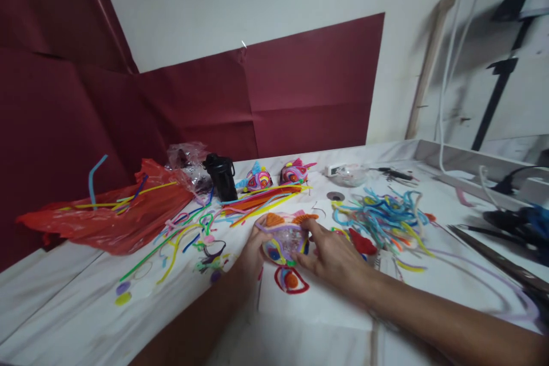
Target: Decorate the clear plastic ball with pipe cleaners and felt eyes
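At the middle of the table, a clear plastic shell trimmed with coloured pipe cleaners (283,243) is held between both hands. My left hand (254,249) closes round its left side, partly hidden behind the forearm. On the right rim, the thumb and fingers of my right hand (332,251) pinch it near an orange fuzzy piece (307,219). Just below lies a red eye-shaped pipe-cleaner piece (291,280) with an orange centre, on a white sheet (317,311). Beside my right hand is a red fuzzy piece (362,242).
A red plastic bag (111,226) and black bottle (221,177) stand left. Two colourful decorated shells, one pink (295,171), sit behind. A heap of blue pipe cleaners (381,214) lies right, with long scissors-like metal blades (493,254) at the right edge. Loose pipe cleaners (178,249) scatter left.
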Demonstrator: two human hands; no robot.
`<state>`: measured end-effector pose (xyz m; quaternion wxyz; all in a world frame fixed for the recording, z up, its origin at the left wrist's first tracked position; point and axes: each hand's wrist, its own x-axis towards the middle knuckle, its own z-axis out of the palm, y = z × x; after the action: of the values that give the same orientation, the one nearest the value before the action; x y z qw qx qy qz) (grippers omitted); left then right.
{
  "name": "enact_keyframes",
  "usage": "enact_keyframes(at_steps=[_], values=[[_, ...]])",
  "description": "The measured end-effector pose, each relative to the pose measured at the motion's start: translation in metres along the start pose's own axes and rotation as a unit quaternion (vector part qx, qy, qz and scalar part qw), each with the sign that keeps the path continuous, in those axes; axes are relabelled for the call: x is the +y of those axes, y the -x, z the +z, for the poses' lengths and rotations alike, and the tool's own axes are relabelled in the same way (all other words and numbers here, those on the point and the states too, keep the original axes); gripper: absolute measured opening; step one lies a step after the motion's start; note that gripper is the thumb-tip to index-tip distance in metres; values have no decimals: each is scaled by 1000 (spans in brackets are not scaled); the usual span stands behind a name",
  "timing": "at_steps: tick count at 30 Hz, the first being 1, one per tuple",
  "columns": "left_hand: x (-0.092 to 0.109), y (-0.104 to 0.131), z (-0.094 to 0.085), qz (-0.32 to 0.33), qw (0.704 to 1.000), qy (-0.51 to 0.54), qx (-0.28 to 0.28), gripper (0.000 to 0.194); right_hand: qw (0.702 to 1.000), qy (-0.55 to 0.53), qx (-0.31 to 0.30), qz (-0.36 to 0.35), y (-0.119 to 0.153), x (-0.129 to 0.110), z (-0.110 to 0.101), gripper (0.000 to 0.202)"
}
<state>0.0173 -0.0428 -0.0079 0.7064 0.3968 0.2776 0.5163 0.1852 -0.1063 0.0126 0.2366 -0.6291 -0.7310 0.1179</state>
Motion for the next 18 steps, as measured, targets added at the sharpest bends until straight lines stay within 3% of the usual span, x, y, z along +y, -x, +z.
enact_keyframes(at_steps=[9, 13, 18], values=[[-1, -3, -3, 1, 1000, -4, -25, 63, 1000, -7, -9, 2, -4, 0, 0, 44], [0, -2, -2, -21, 999, -2, -42, 56, 1000, -6, -13, 6, -4, -1, -1, 43], [-1, -1, -2, -14, 1000, -8, -13, 54, 1000, 0, -24, 4, -1, -1, -9, 43]])
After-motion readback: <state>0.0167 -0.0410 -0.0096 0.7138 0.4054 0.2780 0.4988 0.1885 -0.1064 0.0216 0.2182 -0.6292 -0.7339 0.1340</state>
